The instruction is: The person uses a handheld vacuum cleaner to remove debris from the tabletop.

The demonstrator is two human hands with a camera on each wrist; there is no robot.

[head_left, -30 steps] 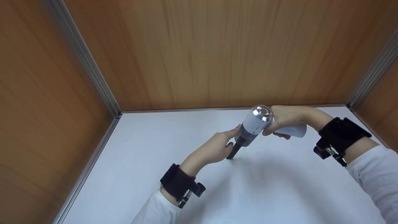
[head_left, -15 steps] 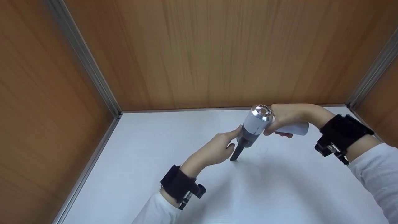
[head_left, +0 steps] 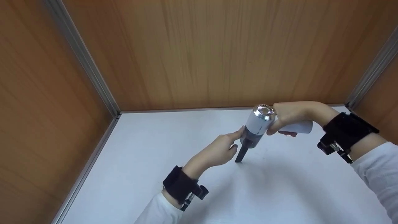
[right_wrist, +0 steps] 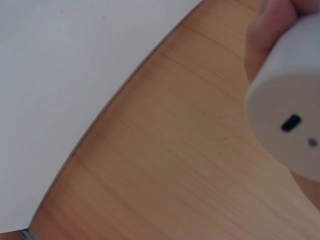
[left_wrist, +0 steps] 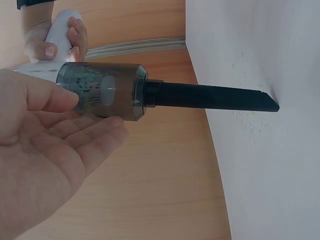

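A small handheld vacuum (head_left: 258, 124) has a white body, a silver end cap, a smoky dust cup (left_wrist: 105, 95) and a black crevice nozzle (head_left: 242, 154). It slants down so the nozzle tip meets the white floor (head_left: 279, 186). My right hand (head_left: 287, 116) grips the white handle, whose flat end with a small port (right_wrist: 290, 120) fills the right wrist view. My left hand (head_left: 234, 140) has straight fingers; its thumb (left_wrist: 50, 100) and fingertips touch the dust cup from the left.
The white floor is boxed in by wood-grain walls (head_left: 217, 56) at the back and both sides, with metal strips in the corners (head_left: 93, 74). Faint specks lie on the white surface near the nozzle tip (left_wrist: 247, 112). Both wrists wear black camera bands.
The vacuum and both hands have drifted a little to the right. The nozzle tip has slid right along the white floor, and the vacuum stands slightly steeper.
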